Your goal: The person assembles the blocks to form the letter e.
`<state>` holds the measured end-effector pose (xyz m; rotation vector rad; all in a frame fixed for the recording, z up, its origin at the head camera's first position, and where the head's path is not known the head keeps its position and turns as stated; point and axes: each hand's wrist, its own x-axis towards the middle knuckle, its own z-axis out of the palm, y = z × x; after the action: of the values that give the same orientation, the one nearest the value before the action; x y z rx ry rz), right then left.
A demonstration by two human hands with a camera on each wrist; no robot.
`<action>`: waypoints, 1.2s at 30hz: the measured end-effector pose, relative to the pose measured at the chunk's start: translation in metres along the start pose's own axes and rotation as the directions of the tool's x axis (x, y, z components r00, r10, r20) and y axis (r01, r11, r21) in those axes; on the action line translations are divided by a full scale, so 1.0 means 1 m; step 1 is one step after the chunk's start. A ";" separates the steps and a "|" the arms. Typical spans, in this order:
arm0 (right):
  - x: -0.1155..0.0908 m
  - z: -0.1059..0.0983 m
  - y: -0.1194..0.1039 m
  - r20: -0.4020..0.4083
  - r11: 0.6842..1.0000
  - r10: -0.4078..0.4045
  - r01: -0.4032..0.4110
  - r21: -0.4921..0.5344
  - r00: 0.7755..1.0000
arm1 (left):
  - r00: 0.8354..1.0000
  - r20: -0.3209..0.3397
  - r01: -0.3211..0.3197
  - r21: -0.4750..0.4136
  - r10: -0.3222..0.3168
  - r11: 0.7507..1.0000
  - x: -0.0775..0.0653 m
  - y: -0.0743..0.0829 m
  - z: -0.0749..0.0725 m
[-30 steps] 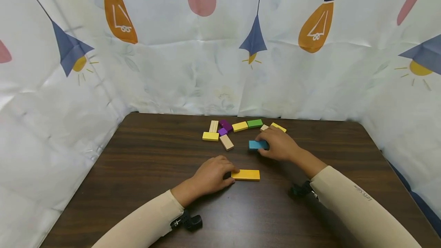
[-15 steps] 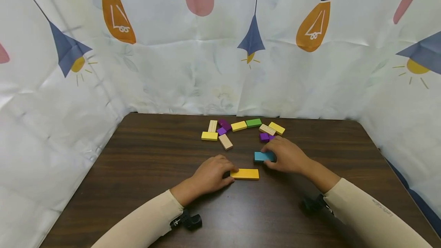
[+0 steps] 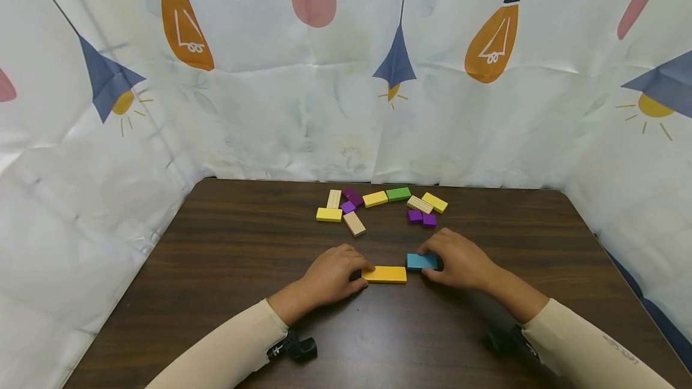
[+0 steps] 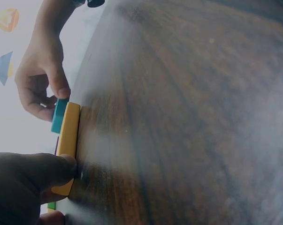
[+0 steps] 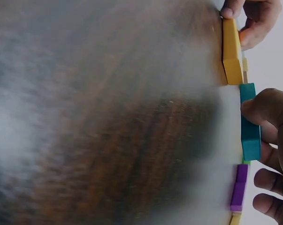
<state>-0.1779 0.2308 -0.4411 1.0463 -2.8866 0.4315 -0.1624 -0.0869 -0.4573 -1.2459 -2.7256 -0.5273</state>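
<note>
My left hand [image 3: 331, 276] pinches the left end of a long yellow-orange block [image 3: 386, 275] lying on the table. Thumb and fingers straddle its long sides, as the left wrist view shows from close by. To the right, my right hand [image 3: 459, 260] grips a shorter blue block [image 3: 420, 262] between thumb and fingers. The blue block's left end stands just off the yellow-orange block's right end, set slightly farther back. In the right wrist view the blue block [image 5: 250, 124] and the yellow-orange block [image 5: 232, 51] line up nearly end to end.
Toward the far edge of the dark wooden table [image 3: 243, 227] lie several small blocks: a left cluster with a yellow block [image 3: 329, 215] and a tan block [image 3: 354, 224], a green block [image 3: 398, 194] in the middle, and purple blocks [image 3: 414, 217] at right. A patterned cloth [image 3: 270, 119] hangs behind.
My right hand has brought the blue block nearer to me and slightly right, beside the yellow-orange block's right end, uncovering the purple blocks. My left hand has stayed in place.
</note>
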 end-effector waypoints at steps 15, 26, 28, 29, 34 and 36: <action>-0.013 0.009 -0.007 0.024 0.998 -0.022 0.020 0.057 0.999 | 1.000 0.003 0.006 0.000 -0.006 1.000 0.001 0.001 -0.001; -0.015 0.011 -0.007 0.036 0.998 -0.015 0.013 0.056 0.999 | 1.000 0.002 0.002 0.011 -0.002 1.000 0.002 0.002 -0.001; -0.015 0.012 -0.007 0.036 0.998 -0.015 0.013 0.056 0.999 | 1.000 0.004 0.003 0.012 -0.003 1.000 0.002 0.002 -0.001; -0.015 0.012 -0.007 0.035 0.998 -0.014 0.012 0.055 0.999 | 1.000 0.005 0.004 0.014 -0.004 1.000 0.002 0.002 -0.001; -0.015 0.014 -0.007 0.018 0.999 -0.019 0.018 0.047 1.000 | 1.000 0.010 0.009 0.013 -0.009 1.000 0.002 0.003 -0.001; -0.015 0.014 -0.007 0.009 0.999 -0.024 0.024 0.043 1.000 | 1.000 0.012 0.010 0.010 -0.010 1.000 0.002 0.002 -0.001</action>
<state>-0.1610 0.2313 -0.4545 1.0907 -2.8819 0.4904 -0.1619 -0.0845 -0.4552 -1.2381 -2.7422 -0.5088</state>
